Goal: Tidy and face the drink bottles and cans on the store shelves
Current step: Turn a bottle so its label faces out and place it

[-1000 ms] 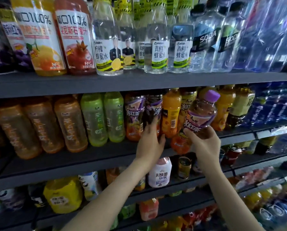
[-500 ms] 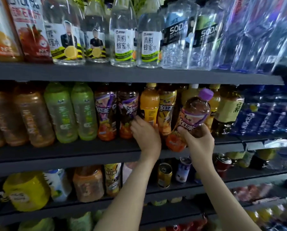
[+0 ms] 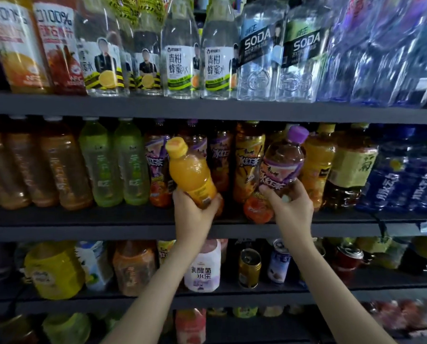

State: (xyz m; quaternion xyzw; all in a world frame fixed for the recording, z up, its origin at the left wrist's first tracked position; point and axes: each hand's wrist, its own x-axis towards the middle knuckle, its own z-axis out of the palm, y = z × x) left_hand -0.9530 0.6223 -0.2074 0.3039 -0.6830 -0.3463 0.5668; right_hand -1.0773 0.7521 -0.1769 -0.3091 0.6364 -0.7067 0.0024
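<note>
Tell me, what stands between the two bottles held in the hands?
In the head view, two shelved bottles stand there: a purple-labelled tea bottle and a yellow-labelled tea bottle.

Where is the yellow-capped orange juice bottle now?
The orange juice bottle is mid head view, tilted in the left hand before the middle shelf, left of the purple-capped bottle.

Clear bottle (image 3: pixel 257 70) reads "SODA", red juice bottle (image 3: pixel 58 53) "100%", purple-capped bottle (image 3: pixel 282 160) "冰红茶".
</note>
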